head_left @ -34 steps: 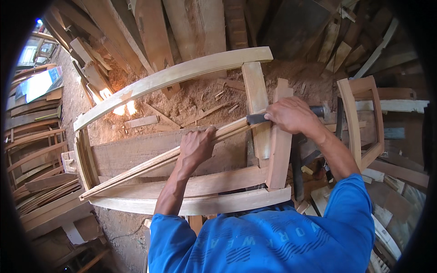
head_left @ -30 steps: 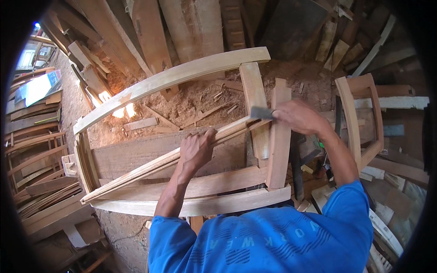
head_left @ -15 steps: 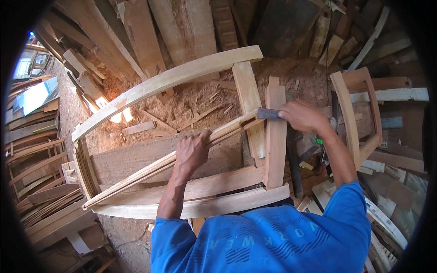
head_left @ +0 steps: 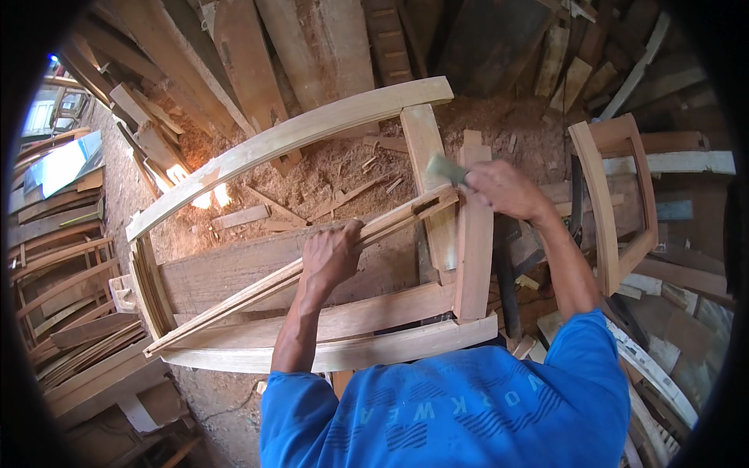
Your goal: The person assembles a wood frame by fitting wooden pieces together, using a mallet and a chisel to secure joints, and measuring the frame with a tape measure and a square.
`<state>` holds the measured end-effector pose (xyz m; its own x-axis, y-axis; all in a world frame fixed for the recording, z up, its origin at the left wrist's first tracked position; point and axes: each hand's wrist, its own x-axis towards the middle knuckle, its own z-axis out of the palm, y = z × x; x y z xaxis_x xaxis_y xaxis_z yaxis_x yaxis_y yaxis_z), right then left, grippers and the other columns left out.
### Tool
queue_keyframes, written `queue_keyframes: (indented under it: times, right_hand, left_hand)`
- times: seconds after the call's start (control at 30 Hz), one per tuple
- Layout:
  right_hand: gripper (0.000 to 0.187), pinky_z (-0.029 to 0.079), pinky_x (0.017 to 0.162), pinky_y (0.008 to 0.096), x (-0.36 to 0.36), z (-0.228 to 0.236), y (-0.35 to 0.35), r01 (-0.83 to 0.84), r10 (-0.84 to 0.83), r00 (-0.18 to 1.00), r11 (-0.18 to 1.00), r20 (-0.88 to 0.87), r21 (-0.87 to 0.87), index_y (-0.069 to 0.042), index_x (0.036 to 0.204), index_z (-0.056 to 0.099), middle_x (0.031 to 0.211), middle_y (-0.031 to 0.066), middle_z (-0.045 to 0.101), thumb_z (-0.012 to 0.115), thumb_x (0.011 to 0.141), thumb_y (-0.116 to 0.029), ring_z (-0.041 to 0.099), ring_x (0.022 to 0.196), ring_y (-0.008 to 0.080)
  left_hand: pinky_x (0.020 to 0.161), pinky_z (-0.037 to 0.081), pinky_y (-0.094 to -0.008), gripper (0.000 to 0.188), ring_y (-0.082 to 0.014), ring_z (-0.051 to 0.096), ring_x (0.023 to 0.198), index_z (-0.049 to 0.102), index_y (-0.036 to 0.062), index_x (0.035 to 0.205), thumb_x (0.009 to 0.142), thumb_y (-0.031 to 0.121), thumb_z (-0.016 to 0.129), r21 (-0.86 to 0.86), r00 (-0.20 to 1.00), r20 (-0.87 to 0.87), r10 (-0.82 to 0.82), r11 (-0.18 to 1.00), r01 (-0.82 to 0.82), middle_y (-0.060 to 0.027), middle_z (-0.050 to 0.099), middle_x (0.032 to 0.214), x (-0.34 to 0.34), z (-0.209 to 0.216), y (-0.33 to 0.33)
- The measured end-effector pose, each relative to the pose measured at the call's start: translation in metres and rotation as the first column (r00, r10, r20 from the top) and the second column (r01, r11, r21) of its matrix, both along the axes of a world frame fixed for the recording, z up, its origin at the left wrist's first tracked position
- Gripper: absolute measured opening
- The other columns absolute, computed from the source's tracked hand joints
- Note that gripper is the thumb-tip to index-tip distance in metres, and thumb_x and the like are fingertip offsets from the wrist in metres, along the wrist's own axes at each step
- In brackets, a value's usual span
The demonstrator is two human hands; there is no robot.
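A long, narrow wooden rail [head_left: 234,300] runs slantwise from the lower left up to the right, with a mortise slot cut near its right end. My left hand [head_left: 331,253] is closed around the rail's right half. Just above its right tip, my right hand [head_left: 503,189] grips a grey-green block-shaped tool [head_left: 447,168]; motion smears it, and its exact kind cannot be told. Under the rail lies a pale wooden frame with a curved far piece [head_left: 289,144], a right crosspiece [head_left: 424,148] and a curved near piece [head_left: 335,355]. An upright-lying board [head_left: 471,234] rests beside the crosspiece.
Sawdust and offcuts [head_left: 343,199] cover the ground inside the frame. Large planks [head_left: 316,54] lean at the back. A smaller curved frame [head_left: 597,207] stands on the right among scrap wood. Stacked curved pieces [head_left: 66,281] fill the left side.
My right hand has lifted the block-shaped tool up and slightly left, off the rail's slotted end, tilting it. My left hand keeps its hold on the rail.
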<state>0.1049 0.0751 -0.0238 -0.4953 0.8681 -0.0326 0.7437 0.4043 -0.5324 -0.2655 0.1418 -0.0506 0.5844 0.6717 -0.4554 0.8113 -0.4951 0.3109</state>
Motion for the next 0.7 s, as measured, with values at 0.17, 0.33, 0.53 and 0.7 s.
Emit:
queue_keyframes:
  times: [0.17,0.33,0.53,0.7]
  right_hand:
    - [0.037,0.050,0.061,0.0344,-0.002,0.021,-0.037,0.636,-0.866,0.440,0.487,-0.237,-0.599,0.001,0.101,0.064,0.072,0.0026,0.059,0.064,0.100,-0.036,0.056,0.058,0.0152]
    - [0.031,0.053,0.068,0.0420,-0.014,-0.014,-0.081,0.841,-0.941,0.338,0.316,-0.030,-0.440,0.002,0.116,0.063,0.084,0.0130,0.071,0.067,0.096,-0.022,0.068,0.065,0.0268]
    - [0.054,0.050,0.091,0.0552,-0.017,-0.048,-0.132,0.939,-0.948,0.303,0.279,0.100,-0.198,0.001,0.146,0.047,0.112,0.0324,0.068,0.058,0.094,-0.010,0.066,0.108,0.0482]
    - [0.057,0.048,0.097,0.0541,0.010,-0.050,-0.148,0.988,-0.959,0.151,0.141,0.240,-0.059,0.002,0.145,0.050,0.124,0.0341,0.063,0.057,0.088,0.001,0.059,0.120,0.0497]
  left_hand:
    - [0.079,0.049,-0.0495,0.043,-0.0357,0.069,0.088,0.063,0.0172,0.134,0.090,0.019,0.064,0.058,0.996,0.078,-0.035,0.998,0.031,-0.0133,0.071,0.094,-0.004,-0.002,-0.003]
    - [0.096,0.040,-0.0497,0.065,-0.0336,0.061,0.110,0.053,0.0161,0.144,0.083,0.016,0.074,0.232,0.989,0.130,-0.077,0.972,0.045,-0.0125,0.065,0.116,-0.009,-0.006,-0.038]
    - [0.097,0.037,-0.0519,0.086,-0.0370,0.051,0.118,0.040,0.0122,0.154,0.076,0.015,0.076,0.272,0.995,0.035,-0.095,0.959,0.082,-0.0162,0.055,0.127,-0.004,-0.002,-0.055]
    - [0.098,0.041,-0.0541,0.078,-0.0408,0.051,0.121,0.045,0.0097,0.151,0.078,0.012,0.071,0.249,0.988,0.140,-0.071,0.968,0.035,-0.0175,0.056,0.131,-0.006,-0.005,-0.055]
